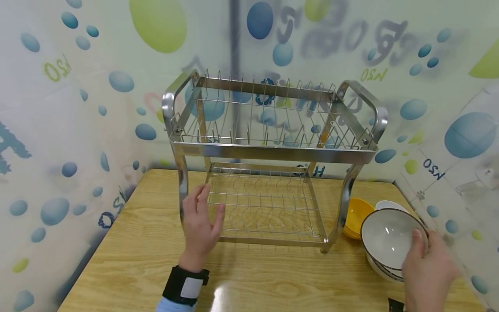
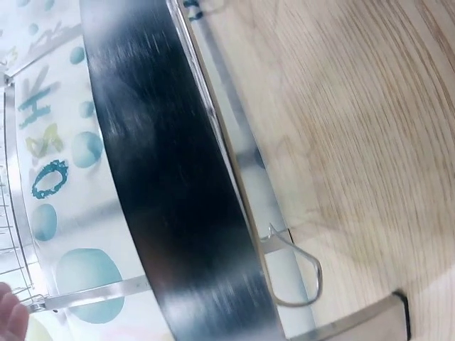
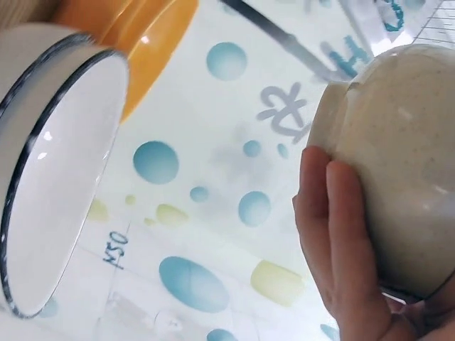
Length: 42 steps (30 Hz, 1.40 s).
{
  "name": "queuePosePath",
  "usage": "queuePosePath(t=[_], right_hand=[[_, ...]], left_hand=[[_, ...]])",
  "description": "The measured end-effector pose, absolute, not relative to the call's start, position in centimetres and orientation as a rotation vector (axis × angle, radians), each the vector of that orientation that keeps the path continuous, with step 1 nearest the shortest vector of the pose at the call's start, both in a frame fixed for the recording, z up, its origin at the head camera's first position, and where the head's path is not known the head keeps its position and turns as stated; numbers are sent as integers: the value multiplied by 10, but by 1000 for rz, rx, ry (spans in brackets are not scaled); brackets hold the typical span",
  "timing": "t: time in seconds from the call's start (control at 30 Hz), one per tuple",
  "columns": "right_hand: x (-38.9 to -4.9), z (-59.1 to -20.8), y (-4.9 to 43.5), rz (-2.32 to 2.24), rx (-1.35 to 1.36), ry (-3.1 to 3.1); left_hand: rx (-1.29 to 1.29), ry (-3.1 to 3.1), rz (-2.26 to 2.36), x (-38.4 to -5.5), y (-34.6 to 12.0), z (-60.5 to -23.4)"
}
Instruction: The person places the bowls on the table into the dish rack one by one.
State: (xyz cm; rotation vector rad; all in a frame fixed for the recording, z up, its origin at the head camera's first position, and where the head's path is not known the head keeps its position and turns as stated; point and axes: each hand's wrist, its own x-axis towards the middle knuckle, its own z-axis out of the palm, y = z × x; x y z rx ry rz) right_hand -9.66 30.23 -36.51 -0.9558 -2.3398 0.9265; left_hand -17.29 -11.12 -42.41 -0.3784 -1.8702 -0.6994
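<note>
My right hand (image 1: 430, 264) grips a white bowl (image 1: 386, 238) with a dark rim, thumb inside and fingers under it. In the right wrist view the fingers (image 3: 345, 220) lie along its speckled outer side. It is held above more dark-rimmed bowls (image 1: 378, 268) stacked on the table. My left hand (image 1: 200, 225) is raised by the left front leg of a two-tier metal dish rack (image 1: 273, 151), fingers extended; whether it touches the rack I cannot tell. Only its fingertips (image 2: 11, 312) enter the left wrist view, past a broad metal band (image 2: 170, 170).
Yellow bowls (image 1: 356, 216) are stacked beside the rack's right front leg, with a white dish (image 1: 390, 204) just behind. The wooden table (image 1: 128, 247) runs back to walls covered in patterned sheeting (image 1: 85, 143). Wire dividers line both rack tiers.
</note>
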Motion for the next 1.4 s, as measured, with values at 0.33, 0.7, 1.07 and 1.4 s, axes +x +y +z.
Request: queuePosePath(t=[0.33,0.7,1.07,1.4], right_hand=[[-97,-367,278,902,-710,-2417],[-104,-369,254,986,-558,-2576],[-115,-372,223,1003,-322,-2558],[-131,-381,196,1030,-153,-2531]], left_hand=[[-304,-2035,-869,-174,-100,-429],[-208,-2184,-972,-172,-89,-429],[-166,-2246,-1077,-171,-79,-428],[-187,-2240,-1131,-170,-71,-426]])
